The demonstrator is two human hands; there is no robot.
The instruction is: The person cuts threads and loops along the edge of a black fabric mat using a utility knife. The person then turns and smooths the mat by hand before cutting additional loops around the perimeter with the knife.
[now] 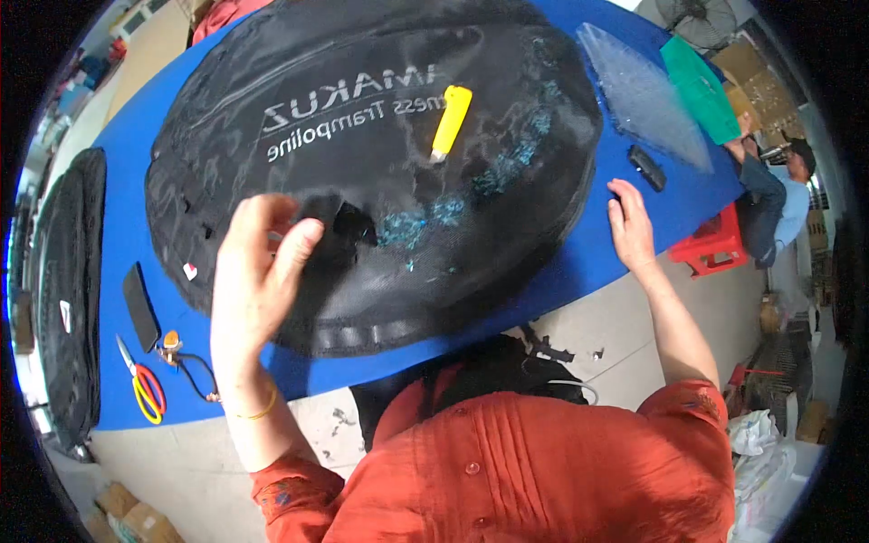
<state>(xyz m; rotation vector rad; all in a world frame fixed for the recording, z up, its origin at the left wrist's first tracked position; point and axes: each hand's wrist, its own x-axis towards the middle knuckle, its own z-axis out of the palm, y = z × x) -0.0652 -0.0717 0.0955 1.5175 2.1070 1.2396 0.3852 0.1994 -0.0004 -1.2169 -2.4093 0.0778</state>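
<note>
"My hands?"
"Your left hand (258,262), half-curled, empty, is over the near side of the round black fabric cover (380,172) on the blue desk (118,217); your right hand (633,228), loosely open, empty, is beside it."
"And handling?"
"Likely soft, floppy; grip its seamed rim (380,333). A yellow plastic-handled cutter (452,120) lies atop."

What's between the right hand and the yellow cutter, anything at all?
Nothing visible blocks the right hand from the yellow cutter. Just a strip of blue table and the black cover, with blue-green patches, lie between.
</note>
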